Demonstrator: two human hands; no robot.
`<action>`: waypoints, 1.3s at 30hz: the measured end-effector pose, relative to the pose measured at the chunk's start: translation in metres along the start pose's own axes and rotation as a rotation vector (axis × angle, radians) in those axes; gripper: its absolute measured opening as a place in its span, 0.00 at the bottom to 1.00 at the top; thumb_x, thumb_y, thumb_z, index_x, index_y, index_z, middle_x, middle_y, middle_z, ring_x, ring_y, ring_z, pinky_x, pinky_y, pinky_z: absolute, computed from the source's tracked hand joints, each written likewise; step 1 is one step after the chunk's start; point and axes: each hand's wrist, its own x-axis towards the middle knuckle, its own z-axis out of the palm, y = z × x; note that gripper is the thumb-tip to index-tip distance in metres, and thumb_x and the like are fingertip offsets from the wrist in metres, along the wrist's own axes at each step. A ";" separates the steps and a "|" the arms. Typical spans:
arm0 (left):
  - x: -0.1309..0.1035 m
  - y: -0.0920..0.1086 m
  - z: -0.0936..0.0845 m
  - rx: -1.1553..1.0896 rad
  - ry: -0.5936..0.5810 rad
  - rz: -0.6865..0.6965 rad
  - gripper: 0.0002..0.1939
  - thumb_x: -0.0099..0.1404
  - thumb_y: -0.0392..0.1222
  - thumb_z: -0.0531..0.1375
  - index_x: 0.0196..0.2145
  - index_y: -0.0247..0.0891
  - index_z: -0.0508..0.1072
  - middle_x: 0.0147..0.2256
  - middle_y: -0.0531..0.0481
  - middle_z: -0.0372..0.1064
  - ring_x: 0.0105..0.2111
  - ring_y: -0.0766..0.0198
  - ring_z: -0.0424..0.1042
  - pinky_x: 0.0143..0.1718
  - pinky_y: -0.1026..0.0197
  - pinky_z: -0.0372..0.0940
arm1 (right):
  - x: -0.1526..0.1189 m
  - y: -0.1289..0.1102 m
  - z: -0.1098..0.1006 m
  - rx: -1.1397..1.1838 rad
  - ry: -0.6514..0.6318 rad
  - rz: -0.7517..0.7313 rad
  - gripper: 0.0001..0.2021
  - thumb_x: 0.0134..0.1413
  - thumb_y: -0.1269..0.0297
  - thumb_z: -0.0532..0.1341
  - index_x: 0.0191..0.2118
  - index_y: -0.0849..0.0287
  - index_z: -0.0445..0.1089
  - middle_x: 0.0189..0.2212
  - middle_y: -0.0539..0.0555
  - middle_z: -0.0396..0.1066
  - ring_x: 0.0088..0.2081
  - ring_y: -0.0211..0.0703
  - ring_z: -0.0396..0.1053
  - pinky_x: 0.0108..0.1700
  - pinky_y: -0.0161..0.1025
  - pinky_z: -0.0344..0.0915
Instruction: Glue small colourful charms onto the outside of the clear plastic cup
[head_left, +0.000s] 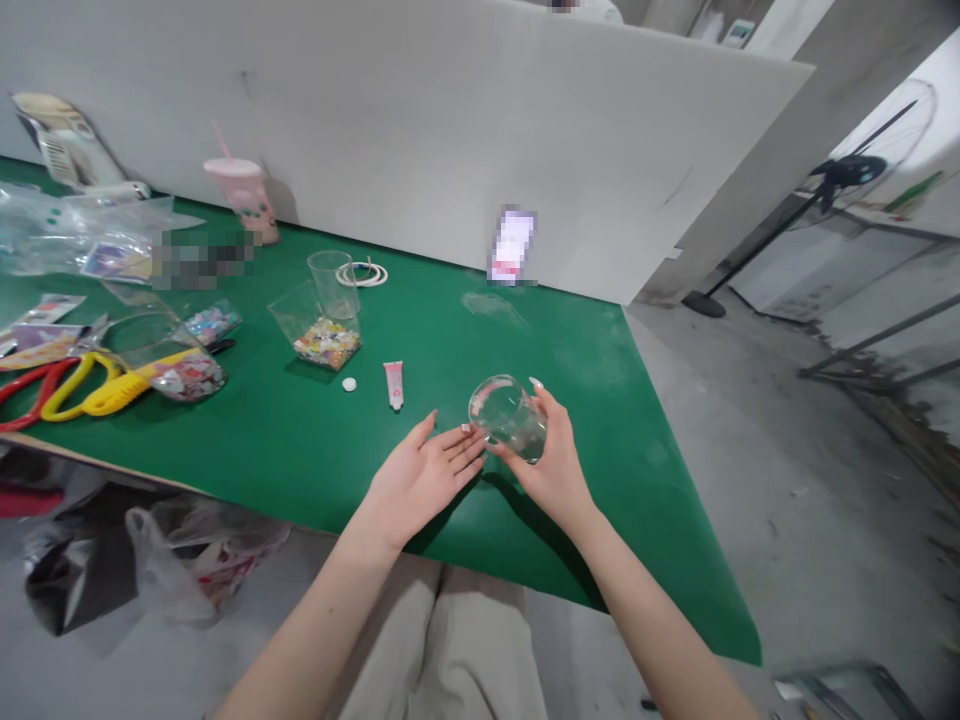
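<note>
A clear round cup (511, 415) is tilted above the green table, its mouth toward the upper left. My right hand (553, 460) grips it from the right side, thumb below and fingers above. Palm up, my left hand (426, 478) lies open beside the cup, its fingertips at the rim. Whether the fingertips touch the rim is too fine to tell. Just beyond my left hand are a small pink and white tube (394, 385) and a round white cap (349, 384).
On the green table (585, 350) are a square clear cup (328, 340) of colourful pieces, a tilted clear cup (187, 375), scissors (75, 385), a white cable (362, 275) and a pink tumbler (244, 195). A phone (512, 245) leans on the white panel (420, 120).
</note>
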 end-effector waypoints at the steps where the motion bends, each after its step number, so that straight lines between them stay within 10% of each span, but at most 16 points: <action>1: -0.001 0.000 0.000 0.008 -0.002 -0.001 0.30 0.69 0.48 0.45 0.61 0.22 0.52 0.57 0.32 0.59 0.60 0.56 0.55 0.61 0.56 0.51 | 0.000 0.000 0.000 -0.019 0.003 -0.033 0.40 0.47 0.57 0.66 0.63 0.56 0.46 0.53 0.64 0.59 0.54 0.56 0.61 0.54 0.58 0.62; 14: -0.011 0.002 0.000 -0.007 -0.072 -0.029 0.31 0.70 0.49 0.43 0.60 0.20 0.52 0.55 0.32 0.61 0.58 0.56 0.59 0.60 0.56 0.52 | 0.002 0.004 -0.008 -0.082 0.078 -0.342 0.37 0.49 0.66 0.65 0.62 0.49 0.47 0.52 0.59 0.61 0.57 0.54 0.58 0.57 0.61 0.58; 39: -0.007 0.000 -0.002 -0.093 -0.103 -0.039 0.29 0.69 0.48 0.46 0.59 0.21 0.55 0.47 0.33 0.68 0.50 0.56 0.67 0.58 0.56 0.53 | 0.004 -0.002 -0.012 -0.125 0.048 -0.378 0.35 0.50 0.69 0.63 0.62 0.44 0.49 0.53 0.57 0.58 0.56 0.55 0.59 0.58 0.62 0.57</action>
